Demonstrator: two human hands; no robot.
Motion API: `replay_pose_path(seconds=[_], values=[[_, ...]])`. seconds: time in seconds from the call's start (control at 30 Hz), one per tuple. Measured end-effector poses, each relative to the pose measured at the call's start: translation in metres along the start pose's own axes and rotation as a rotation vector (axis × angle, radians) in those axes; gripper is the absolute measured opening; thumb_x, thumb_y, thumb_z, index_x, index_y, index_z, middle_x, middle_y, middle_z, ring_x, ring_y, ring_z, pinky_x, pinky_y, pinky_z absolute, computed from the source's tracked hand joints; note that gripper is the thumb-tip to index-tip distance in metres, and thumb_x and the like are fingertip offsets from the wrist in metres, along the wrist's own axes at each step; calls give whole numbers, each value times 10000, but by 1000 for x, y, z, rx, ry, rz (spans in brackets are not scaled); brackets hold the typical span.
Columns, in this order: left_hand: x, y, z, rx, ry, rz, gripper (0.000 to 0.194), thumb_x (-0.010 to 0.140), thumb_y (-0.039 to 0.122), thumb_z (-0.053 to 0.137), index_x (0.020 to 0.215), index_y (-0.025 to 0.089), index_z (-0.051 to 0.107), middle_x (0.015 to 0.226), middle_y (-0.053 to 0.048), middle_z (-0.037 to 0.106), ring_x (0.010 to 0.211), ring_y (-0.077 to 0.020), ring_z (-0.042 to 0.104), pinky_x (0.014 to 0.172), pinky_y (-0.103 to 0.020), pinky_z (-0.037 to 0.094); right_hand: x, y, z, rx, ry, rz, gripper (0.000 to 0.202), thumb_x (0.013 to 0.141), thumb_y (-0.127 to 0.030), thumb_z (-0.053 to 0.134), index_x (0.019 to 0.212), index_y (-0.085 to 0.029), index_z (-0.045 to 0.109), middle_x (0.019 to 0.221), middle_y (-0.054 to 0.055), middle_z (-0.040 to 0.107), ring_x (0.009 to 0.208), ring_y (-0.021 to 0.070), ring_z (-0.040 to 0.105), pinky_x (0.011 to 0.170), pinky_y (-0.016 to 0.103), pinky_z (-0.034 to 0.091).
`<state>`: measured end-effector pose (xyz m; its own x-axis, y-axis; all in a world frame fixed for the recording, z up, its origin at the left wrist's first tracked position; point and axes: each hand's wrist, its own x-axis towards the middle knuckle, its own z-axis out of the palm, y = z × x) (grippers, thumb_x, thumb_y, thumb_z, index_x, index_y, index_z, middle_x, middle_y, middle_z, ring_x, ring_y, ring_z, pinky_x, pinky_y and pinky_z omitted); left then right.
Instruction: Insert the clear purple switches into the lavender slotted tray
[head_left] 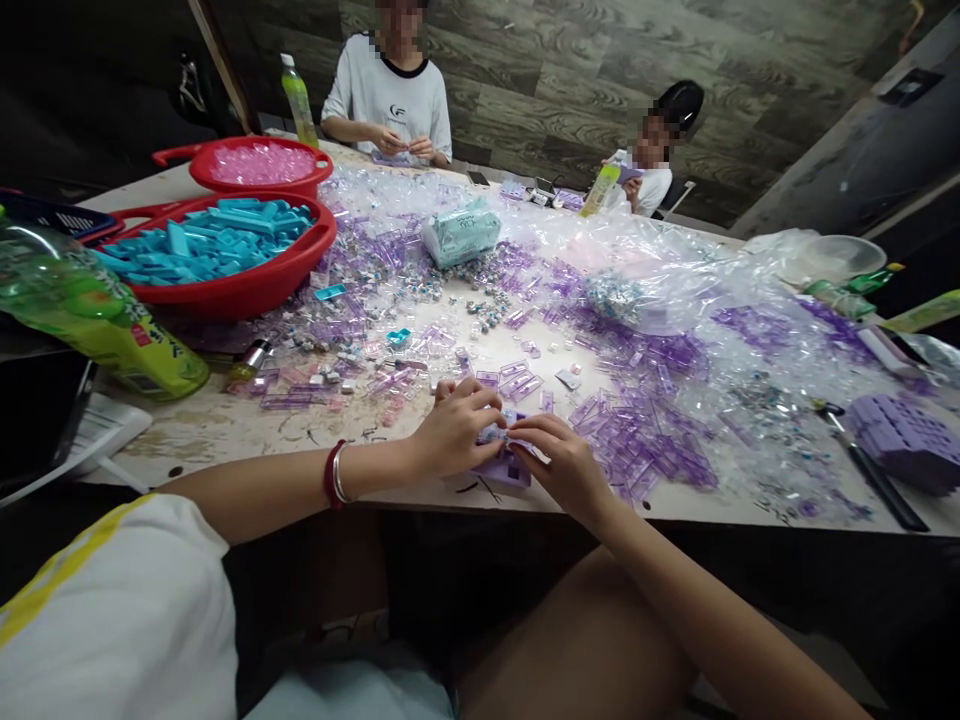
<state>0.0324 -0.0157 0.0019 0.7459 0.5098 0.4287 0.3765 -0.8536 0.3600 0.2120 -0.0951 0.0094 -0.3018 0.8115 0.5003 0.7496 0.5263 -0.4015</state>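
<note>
Both hands meet over a purple plastic block (514, 472) at the table's near edge. My left hand (459, 428), with a red band and a silver bangle at the wrist, curls its fingers over the block's left and far side. My right hand (564, 468) comes from the right, thumb and fingertips pinched together at the block's top. Something small and pale bluish lies between the fingertips, mostly hidden by them. Just beyond the hands lie clear purple plastic pieces (519, 382) and a small whitish packet (568, 379).
At left stand a red basket of blue parts (319, 245), a red basket of pink parts (322, 172) and a green drink bottle (142, 340). A teal packet (461, 235) sits mid-table. Stacked purple blocks (904, 440) and a black-handled tool (877, 475) lie right. Two people sit opposite.
</note>
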Motion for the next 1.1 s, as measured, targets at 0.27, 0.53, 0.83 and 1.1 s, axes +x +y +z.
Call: replay_pose_path(seconds=[0.27, 0.53, 0.83, 1.1], values=[[0, -1, 0, -18, -14, 4, 148, 865, 311, 568, 880, 217, 681, 1004, -30, 627, 1025, -229, 456, 851, -403, 262, 1, 1, 1, 14, -10, 19, 134, 870, -149, 550, 894, -218, 663, 901, 67, 660, 854, 196, 611, 764, 367, 538], [6, -2, -2, -177, -115, 16, 144, 846, 238, 595, 739, 175, 667, 873, -40, 613, 923, -200, 509, 825, -366, 344, 6, 0, -1, -21, -108, 32, 171, 850, -107, 550, 787, -205, 676, 812, 62, 640, 770, 193, 602, 682, 334, 526], [10, -8, 0, -436, -204, 47, 266, 898, 219, 479, 705, 146, 646, 857, -73, 573, 790, -157, 547, 717, -284, 453, 21, -9, -5, -60, -268, 66, 244, 826, -52, 504, 724, -201, 668, 710, 51, 615, 721, 193, 579, 618, 306, 501], [9, -13, 0, -393, -197, 86, 194, 854, 196, 536, 711, 141, 655, 851, -57, 581, 762, -148, 561, 694, -260, 451, 19, -15, -7, -113, -263, 59, 227, 772, -18, 567, 743, -203, 695, 753, 49, 659, 733, 200, 625, 659, 324, 537]])
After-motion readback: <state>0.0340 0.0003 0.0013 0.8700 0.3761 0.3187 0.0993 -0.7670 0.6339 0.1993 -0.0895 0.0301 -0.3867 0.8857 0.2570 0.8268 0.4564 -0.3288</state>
